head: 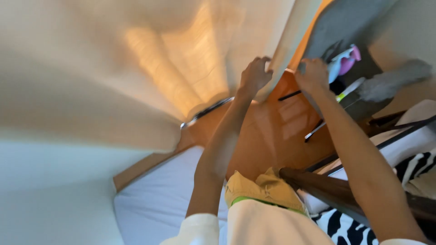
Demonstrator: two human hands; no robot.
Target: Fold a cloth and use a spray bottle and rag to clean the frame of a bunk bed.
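Both arms reach forward to the hanging cloth. A beige curtain fills the upper left, lit from behind. My left hand grips the edge of this curtain, fingers curled around the fabric. A little to the right, my right hand is closed on grey fabric, seemingly a second curtain panel. The frame is blurred by motion.
Below lies an orange-brown wooden floor. A white mattress sits at the bottom left, and zebra-patterned bedding at the right. A dark wooden bar crosses near my waist. Pink and light-blue plastic items stand behind the grey fabric.
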